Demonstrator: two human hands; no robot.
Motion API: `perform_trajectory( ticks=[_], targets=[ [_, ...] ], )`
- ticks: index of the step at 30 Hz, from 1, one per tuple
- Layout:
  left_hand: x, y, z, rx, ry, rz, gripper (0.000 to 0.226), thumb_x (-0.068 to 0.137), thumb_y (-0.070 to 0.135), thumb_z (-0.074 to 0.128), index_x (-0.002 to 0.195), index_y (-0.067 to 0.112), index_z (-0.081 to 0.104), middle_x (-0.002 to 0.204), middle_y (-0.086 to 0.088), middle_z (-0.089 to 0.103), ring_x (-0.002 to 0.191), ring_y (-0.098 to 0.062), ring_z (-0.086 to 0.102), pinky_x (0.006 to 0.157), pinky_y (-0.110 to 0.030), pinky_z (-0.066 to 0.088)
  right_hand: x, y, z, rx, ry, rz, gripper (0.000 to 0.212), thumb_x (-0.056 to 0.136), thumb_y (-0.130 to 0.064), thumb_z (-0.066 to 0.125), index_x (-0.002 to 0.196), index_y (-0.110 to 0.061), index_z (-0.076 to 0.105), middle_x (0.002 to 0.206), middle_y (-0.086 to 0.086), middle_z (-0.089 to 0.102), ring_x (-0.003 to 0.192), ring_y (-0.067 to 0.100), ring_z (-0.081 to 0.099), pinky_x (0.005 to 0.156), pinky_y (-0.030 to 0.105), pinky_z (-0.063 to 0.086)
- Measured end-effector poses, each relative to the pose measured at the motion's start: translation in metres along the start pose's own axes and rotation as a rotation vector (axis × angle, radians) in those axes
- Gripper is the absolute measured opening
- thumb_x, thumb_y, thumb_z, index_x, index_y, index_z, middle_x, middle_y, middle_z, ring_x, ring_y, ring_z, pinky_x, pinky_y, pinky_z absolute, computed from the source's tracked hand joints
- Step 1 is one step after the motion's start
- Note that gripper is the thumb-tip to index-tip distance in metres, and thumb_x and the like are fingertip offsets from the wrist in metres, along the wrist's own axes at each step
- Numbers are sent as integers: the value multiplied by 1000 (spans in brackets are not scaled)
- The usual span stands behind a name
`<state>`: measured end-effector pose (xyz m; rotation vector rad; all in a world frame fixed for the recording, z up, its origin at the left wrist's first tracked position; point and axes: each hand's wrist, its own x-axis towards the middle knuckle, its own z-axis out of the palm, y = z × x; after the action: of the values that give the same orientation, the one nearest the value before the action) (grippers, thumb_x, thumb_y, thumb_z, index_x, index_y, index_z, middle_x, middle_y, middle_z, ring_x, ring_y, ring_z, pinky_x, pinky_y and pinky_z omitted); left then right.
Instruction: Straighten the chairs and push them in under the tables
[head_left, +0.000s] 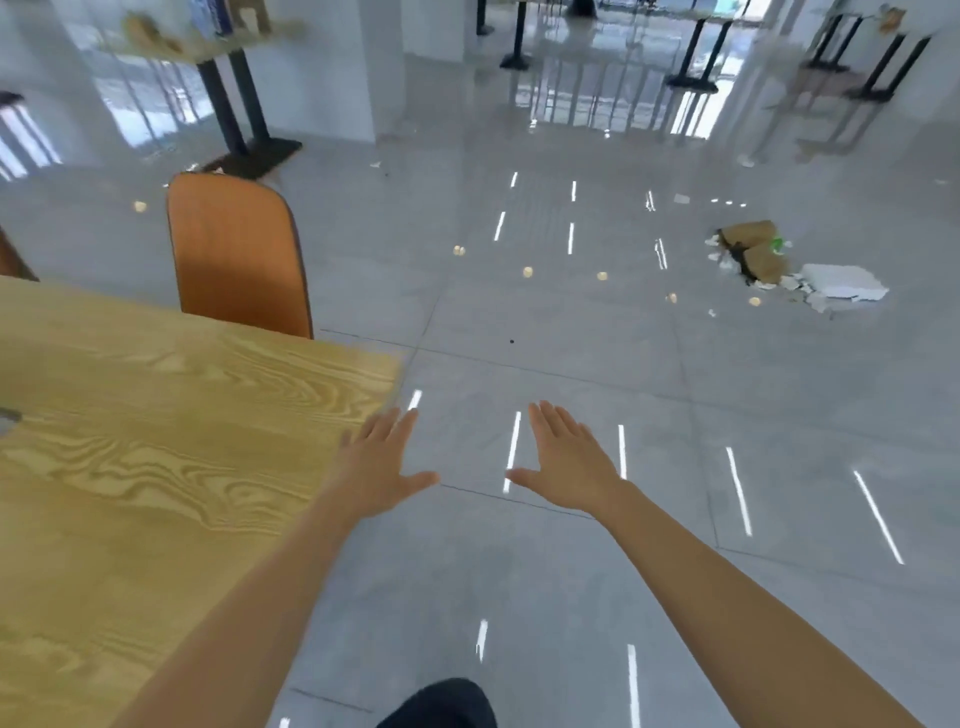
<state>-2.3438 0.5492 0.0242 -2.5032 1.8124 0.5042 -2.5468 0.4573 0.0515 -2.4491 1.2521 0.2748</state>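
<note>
Grey glossy floor tiles (571, 338) fill most of the view, with ceiling lights mirrored in them. At the left a wooden table (156, 441) is seen, and an orange chair (239, 254) stands at its far edge, its back upright and close against the tabletop, so it appears already pushed in. A sliver of a second chair (13, 260) shows at the far left edge. More tables (208, 47) stand farther off.

Both arms are stretched forward. The left hand (379, 467) and the right hand (566, 462) are held flat, palms down, fingers spread wide; nothing is held and nothing is touched.

Litter (753, 254) lies on the floor to the right, with torn brown and white scraps, and small pale bits (527, 272) are scattered between. A slip could be caused by stepping on these, or a chair leg could be snagged if dragged across them. The table corner near the left hand could be knocked.

No container can be made out; the brown lump may be a torn bag, but that cannot be told.
</note>
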Motion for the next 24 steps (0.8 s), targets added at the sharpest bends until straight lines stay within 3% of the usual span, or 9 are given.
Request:
perform_trajectory(
  ticks=[14, 24],
  targets=[
    [277, -4, -70, -78, 44, -326, 89, 85, 63, 46, 150, 21, 2, 161, -4, 5, 149, -21, 5, 120, -45, 14, 321, 46, -128, -136, -89, -379, 88, 95, -46, 46, 150, -9, -12, 160, 10, -13, 149, 25, -9, 121, 39, 2],
    [433, -43, -137, -108, 99, -593, 88, 86, 62, 47, 151, 21, 4, 161, -3, 5, 149, -21, 5, 120, -42, 14, 540, 20, -205, -170, -149, -640, 88, 95, -45, 46, 150, -9, -12, 160, 9, -12, 149, 24, -8, 122, 39, 3]
  ],
)
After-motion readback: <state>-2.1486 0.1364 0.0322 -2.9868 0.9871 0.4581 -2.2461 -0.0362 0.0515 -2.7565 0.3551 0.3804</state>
